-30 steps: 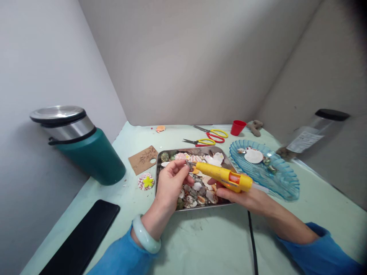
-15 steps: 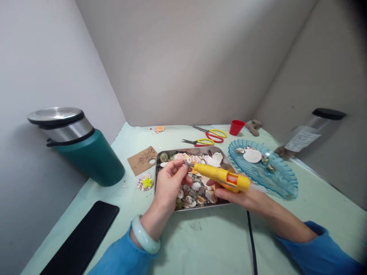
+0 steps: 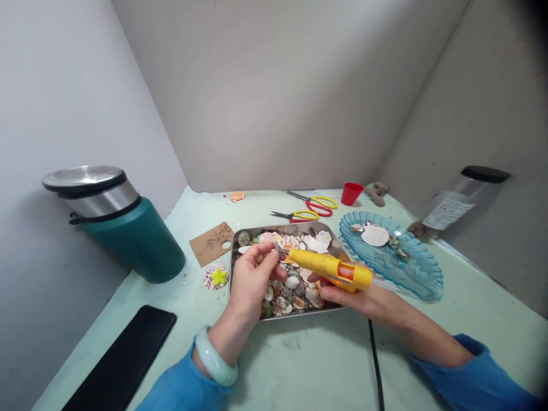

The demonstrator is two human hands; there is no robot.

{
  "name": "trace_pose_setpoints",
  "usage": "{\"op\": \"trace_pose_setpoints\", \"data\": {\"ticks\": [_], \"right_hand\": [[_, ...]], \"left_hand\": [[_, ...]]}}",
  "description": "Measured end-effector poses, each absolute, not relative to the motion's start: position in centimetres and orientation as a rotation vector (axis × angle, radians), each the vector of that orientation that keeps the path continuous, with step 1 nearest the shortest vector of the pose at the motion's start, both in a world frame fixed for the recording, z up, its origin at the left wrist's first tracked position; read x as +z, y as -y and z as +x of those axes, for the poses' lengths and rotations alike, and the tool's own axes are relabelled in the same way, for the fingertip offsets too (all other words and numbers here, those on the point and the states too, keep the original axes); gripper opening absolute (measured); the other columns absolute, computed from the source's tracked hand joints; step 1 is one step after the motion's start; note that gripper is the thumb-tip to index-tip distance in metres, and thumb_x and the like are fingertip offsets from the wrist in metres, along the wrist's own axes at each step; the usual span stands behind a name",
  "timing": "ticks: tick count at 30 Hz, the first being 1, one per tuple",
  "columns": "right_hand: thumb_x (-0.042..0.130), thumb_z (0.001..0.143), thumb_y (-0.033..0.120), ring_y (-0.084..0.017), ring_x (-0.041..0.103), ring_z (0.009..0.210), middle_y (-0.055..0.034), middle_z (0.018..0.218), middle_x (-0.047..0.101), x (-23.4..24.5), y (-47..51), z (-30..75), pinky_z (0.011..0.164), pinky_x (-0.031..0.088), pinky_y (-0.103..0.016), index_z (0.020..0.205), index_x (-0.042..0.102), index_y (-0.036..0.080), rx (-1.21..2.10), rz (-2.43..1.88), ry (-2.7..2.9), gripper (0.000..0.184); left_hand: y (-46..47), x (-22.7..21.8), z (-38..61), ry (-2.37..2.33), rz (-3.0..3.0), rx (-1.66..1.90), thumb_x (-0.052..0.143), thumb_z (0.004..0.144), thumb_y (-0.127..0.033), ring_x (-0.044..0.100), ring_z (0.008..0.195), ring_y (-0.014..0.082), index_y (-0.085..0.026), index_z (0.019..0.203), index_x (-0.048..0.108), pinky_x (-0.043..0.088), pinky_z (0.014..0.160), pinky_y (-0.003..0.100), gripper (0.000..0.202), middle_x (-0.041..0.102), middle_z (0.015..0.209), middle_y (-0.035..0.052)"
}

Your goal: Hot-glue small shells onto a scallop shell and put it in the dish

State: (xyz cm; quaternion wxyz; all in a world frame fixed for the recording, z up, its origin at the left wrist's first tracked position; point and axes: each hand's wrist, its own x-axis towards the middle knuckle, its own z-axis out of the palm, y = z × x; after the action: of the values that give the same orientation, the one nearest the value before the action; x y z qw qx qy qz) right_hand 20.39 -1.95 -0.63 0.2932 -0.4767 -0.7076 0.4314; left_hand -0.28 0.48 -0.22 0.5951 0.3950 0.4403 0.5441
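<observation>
In my right hand is a yellow hot glue gun, its nozzle pointing left. A clear glue stick pokes out of its back end. My left hand pinches a small greyish piece between thumb and fingers, right at the nozzle tip; its kind is too small to make out. Both hands are above a metal tray filled with seashells, partly covering them. Left of the tray lies a round speckled piece with a yellow star on it.
A blue scalloped dish holding several shells stands at right, near a red cup. Two pairs of scissors lie behind the tray. At left are brown cardboard, a teal bottle and a black phone-like slab. A black cord runs toward me.
The view has shifted slightly. Both hands keep nearly the same pose, with the glue gun's nozzle still at the small piece.
</observation>
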Motion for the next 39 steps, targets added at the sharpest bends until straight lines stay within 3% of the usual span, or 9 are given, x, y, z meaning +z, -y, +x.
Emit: {"op": "trace_pose_setpoints", "data": {"ticks": [8, 14, 26, 39], "right_hand": [[0.063, 0.084, 0.044, -0.017, 0.064, 0.068, -0.0035, 0.076, 0.068, -0.8, 2.1, 20.5, 0.060, 0.053, -0.026, 0.105, 0.070, 0.018, 1.165, -1.244, 1.841, 0.035], [0.065, 0.082, 0.046, -0.018, 0.064, 0.066, -0.0041, 0.075, 0.068, -0.9, 2.0, 20.7, 0.059, 0.052, -0.026, 0.105, 0.071, 0.019, 1.165, -1.236, 1.874, 0.037], [0.063, 0.083, 0.043, -0.018, 0.065, 0.069, -0.0039, 0.077, 0.069, -0.5, 2.2, 20.4, 0.063, 0.054, -0.027, 0.106, 0.071, 0.019, 1.122, -1.276, 1.869, 0.034], [0.064, 0.084, 0.044, -0.017, 0.065, 0.067, -0.0036, 0.077, 0.069, -1.2, 1.9, 20.8, 0.060, 0.053, -0.025, 0.105, 0.071, 0.018, 1.130, -1.222, 1.920, 0.034]], "left_hand": [[-0.4, 0.0, -0.1, -1.015, 0.947, 1.261, 0.073, 0.071, -0.026, 0.056, 0.047, 0.0087, -0.012, 0.093, 0.059, 0.047, 0.050, 0.020, 0.030, 0.061, 0.057, -0.0038], [-0.3, -0.2, -0.3, -0.985, 0.869, 1.277, 0.075, 0.070, -0.028, 0.057, 0.047, 0.0073, -0.011, 0.097, 0.058, 0.048, 0.049, 0.020, 0.036, 0.065, 0.068, -0.0020], [-0.6, -0.4, -0.4, -0.977, 0.932, 1.251, 0.075, 0.072, -0.030, 0.056, 0.047, 0.0089, -0.011, 0.099, 0.058, 0.047, 0.050, 0.020, 0.037, 0.061, 0.055, -0.0034], [-0.4, -0.2, -0.5, -0.951, 0.855, 1.273, 0.077, 0.070, -0.031, 0.056, 0.047, 0.0074, -0.011, 0.100, 0.060, 0.047, 0.050, 0.020, 0.041, 0.065, 0.067, -0.0015]]}}
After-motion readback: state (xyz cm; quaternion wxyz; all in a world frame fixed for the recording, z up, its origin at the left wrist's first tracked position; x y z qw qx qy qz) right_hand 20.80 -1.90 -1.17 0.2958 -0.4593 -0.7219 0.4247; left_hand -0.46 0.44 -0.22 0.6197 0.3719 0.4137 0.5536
